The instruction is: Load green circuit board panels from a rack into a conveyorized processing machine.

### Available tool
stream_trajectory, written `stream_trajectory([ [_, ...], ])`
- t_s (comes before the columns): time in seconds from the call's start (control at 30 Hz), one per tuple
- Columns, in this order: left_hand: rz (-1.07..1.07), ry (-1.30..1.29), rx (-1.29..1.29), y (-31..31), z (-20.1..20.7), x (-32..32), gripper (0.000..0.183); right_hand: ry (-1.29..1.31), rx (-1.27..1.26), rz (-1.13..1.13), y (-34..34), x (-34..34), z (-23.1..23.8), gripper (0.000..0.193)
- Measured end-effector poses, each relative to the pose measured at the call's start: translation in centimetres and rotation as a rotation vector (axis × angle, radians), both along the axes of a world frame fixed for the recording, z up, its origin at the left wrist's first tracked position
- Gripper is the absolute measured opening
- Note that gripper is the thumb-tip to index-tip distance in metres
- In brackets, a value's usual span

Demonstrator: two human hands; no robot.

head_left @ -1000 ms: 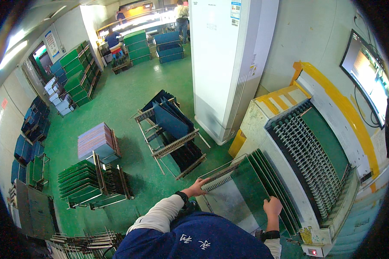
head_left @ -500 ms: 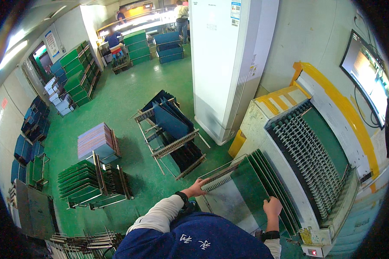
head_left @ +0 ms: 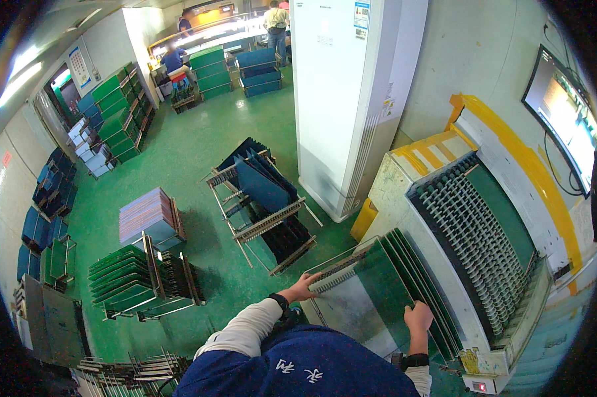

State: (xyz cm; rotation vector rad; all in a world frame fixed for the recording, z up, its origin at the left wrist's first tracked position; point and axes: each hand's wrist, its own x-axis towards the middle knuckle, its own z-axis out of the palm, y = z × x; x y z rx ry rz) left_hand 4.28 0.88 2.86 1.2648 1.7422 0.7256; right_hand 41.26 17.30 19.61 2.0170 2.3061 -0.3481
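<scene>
A wire rack (head_left: 335,271) with a toothed rail stands in front of me, several upright green panels (head_left: 417,278) in it. The nearest glossy panel (head_left: 382,292) looks dark green on one side and pale grey on the other, perhaps a reflection. My left hand (head_left: 300,290) is closed at its left edge, beside the toothed rail. Around its right edge my right hand (head_left: 418,319) is curled, thumb up. Close by on the right is a roller machine (head_left: 467,248), with another green panel (head_left: 500,205) lying on its rollers.
A rack of blue panels (head_left: 265,178) stands ahead. Left are a rack of green panels (head_left: 123,274) and a pale stack (head_left: 149,215). A tall white cabinet (head_left: 338,99) stands beyond the machine; a screen (head_left: 563,119) hangs right. People (head_left: 276,30) are at the far bench.
The panel on the rollers has slid slightly farther to the right, away from me. A person standing at the far bench has shifted slightly. Both my hands stay in place.
</scene>
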Motion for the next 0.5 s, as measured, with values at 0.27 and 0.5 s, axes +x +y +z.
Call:
stream_trajectory([
  [0.27,0.007,-0.024,0.005,-0.13,0.61,0.09,0.097,0.004,0.008,0.006,-0.06,-0.01,0.06,0.04],
  [0.5,0.003,-0.014,-0.013,-0.02,0.76,0.08,0.097,-0.003,0.002,0.006,-0.16,-0.1,0.32,0.041],
])
